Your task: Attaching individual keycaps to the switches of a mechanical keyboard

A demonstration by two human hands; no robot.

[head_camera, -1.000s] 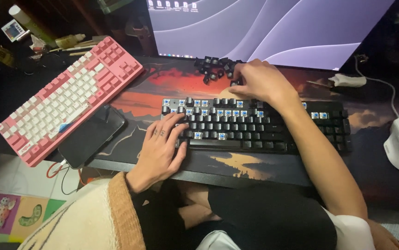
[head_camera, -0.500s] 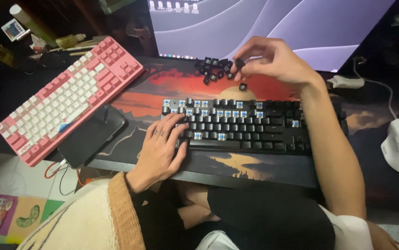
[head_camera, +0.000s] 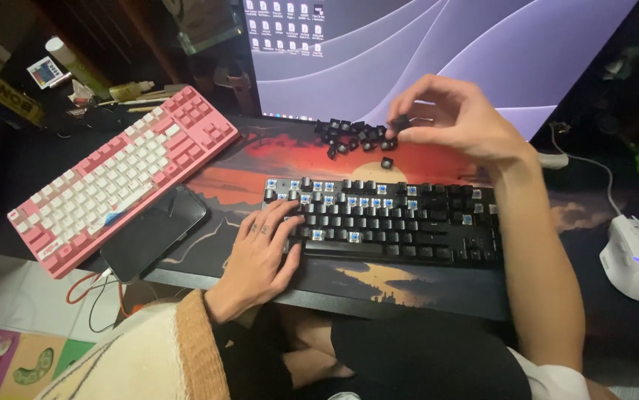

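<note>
my right hand (head_camera: 456,118) pinches a small black keycap (head_camera: 401,123) just above the pile of loose black keycaps (head_camera: 353,135), behind the long black keyboard (head_camera: 382,220); my left hand (head_camera: 260,255) lies flat on its near-left end.

A black mechanical keyboard (head_camera: 390,222) lies flat on the desk mat at the centre of the view, its long side running left to right. Many of its upper rows stand bare, with blue switch stems showing where caps are off; the lower rows keep their black caps. At 12 o'clock from it sits a loose heap of small black plastic keycaps (head_camera: 353,135), tumbled at odd angles (a few strays lie apart, nearer the board). One more black keycap (head_camera: 401,122) is pinched above the heap's 3 o'clock edge.
</note>
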